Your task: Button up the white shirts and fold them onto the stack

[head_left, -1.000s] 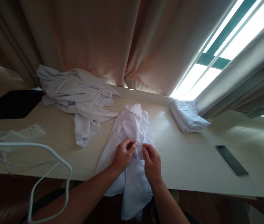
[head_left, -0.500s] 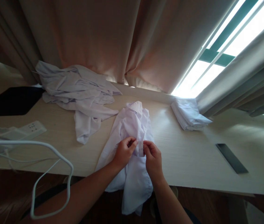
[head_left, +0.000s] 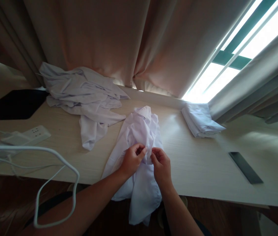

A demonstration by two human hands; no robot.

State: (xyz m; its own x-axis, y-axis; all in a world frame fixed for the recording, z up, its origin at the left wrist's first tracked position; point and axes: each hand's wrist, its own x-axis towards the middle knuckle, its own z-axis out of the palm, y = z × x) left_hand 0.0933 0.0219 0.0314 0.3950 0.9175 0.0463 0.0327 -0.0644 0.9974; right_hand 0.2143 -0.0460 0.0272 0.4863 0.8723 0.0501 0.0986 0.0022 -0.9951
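Left hand [head_left: 132, 159] and right hand [head_left: 161, 165] each pinch one front edge of the white shirt [head_left: 139, 137], bringing both edges together over the wooden desk [head_left: 202, 167].

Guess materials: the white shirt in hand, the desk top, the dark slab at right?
White shirt: thin woven cloth, probably cotton or a blend; matte, creases softly, pinched by left hand and right hand. Desk top: pale wood-grain laminate by the look, with a slight sheen under the window light. Dark slab: flat, smooth, glossy black, perhaps glass or plastic; cannot tell which.
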